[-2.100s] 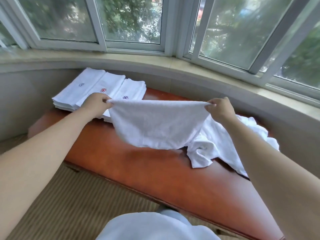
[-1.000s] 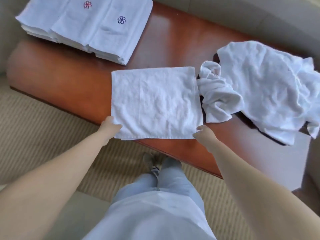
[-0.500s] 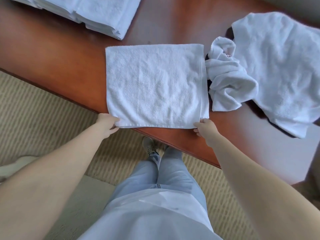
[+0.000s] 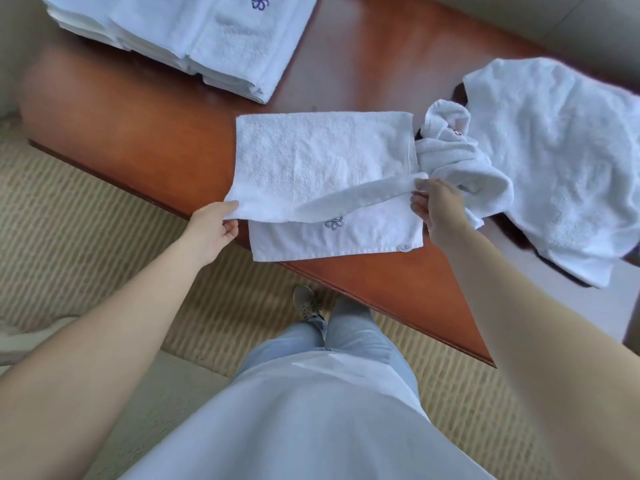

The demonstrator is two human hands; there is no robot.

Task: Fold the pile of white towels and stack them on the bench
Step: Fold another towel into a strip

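Towel point(image 4: 311, 157) flat on bench point(image 4: 138, 133), near edge at bench front. Upper layer lifted at both near corners, lower layer exposed with blue mark point(image 4: 333, 223) showing. Left hand point(image 4: 213, 225) pinching left corner of upper layer; right hand point(image 4: 438, 211) pinching right corner, raised higher and further in. Hands well apart, each clamped on cloth. Lifted edge sagging between them, slanted, not level.

Stack point(image 4: 194, 39) of folded towels at far left of bench, well apart from work. Pile point(image 4: 554, 161) of loose towels at right, one crumpled piece touching towel's right edge, just behind right hand.

Risks, as judged:
- Skewed fold. Cause: right corner ahead of left; edges likely to land out of line unless left side catches up.
- Lower layer dragged. Cause: nothing pinning it; terry clings to terry, so bottom may ride along and bunch.
- Slide off front. Cause: near edge at bench lip, polished surface; a pull toward body could tip towel to floor.
- Snag on pile. Cause: crumpled piece against right edge; right hand's travel may catch it and draw it into fold.
- Sagging middle creasing under fold. Cause: slack span between hands.

Task part done: several folded, pile remaining.
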